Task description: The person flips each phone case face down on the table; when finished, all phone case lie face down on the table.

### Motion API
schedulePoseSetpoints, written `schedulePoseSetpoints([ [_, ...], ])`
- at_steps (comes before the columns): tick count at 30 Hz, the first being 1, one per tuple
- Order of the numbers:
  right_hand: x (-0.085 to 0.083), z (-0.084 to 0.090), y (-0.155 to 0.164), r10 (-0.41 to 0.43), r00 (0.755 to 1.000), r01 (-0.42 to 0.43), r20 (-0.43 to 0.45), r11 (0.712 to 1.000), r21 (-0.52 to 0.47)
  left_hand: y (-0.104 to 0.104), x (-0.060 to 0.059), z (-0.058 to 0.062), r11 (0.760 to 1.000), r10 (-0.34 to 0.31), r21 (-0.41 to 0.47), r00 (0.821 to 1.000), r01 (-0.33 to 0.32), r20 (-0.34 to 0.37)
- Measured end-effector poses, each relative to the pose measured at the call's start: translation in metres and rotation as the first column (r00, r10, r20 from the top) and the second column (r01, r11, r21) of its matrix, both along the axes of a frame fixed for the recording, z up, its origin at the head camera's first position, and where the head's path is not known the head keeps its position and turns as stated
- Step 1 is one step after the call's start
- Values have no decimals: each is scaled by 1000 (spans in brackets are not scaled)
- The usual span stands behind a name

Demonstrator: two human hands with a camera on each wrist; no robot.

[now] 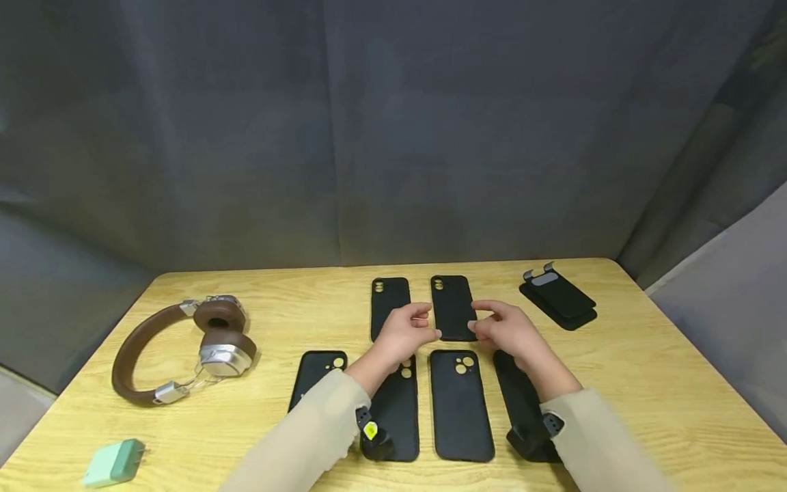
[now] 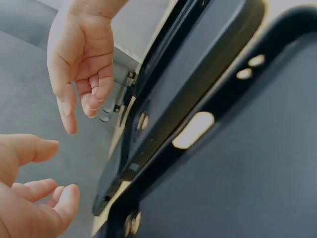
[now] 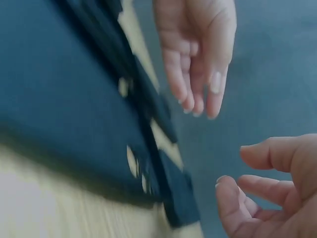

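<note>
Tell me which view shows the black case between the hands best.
The head view: there the black case shows nearly whole from above, between the left hand and right hand. Both wrist views show dark cases close up, but whether this one is among them, I cannot tell.

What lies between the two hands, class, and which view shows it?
In the head view, one black phone case shows between the left hand and the right hand.
</note>
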State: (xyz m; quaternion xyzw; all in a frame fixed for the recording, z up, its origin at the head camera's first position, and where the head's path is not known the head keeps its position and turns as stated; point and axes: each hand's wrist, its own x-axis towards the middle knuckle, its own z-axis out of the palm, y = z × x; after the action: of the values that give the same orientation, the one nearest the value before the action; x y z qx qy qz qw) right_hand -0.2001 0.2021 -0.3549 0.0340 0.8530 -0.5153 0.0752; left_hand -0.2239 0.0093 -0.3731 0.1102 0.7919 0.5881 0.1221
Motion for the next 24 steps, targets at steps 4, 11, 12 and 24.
schedulePoseSetpoints([
  [4,19,10,-22,67,996,-69,-54,997,-30,-24,16,10,999,-24,20,999,25,-43],
  [11,44,13,-62,163,985,-167,-51,984,-68,-70,37,20,999,16,30,999,-15,-27],
  [12,47,12,-68,180,982,-184,-48,980,-73,-77,39,20,999,27,33,999,-26,-31],
  [24,64,-4,-124,387,922,-384,10,918,-104,-159,67,13,986,132,-104,991,-133,-23],
])
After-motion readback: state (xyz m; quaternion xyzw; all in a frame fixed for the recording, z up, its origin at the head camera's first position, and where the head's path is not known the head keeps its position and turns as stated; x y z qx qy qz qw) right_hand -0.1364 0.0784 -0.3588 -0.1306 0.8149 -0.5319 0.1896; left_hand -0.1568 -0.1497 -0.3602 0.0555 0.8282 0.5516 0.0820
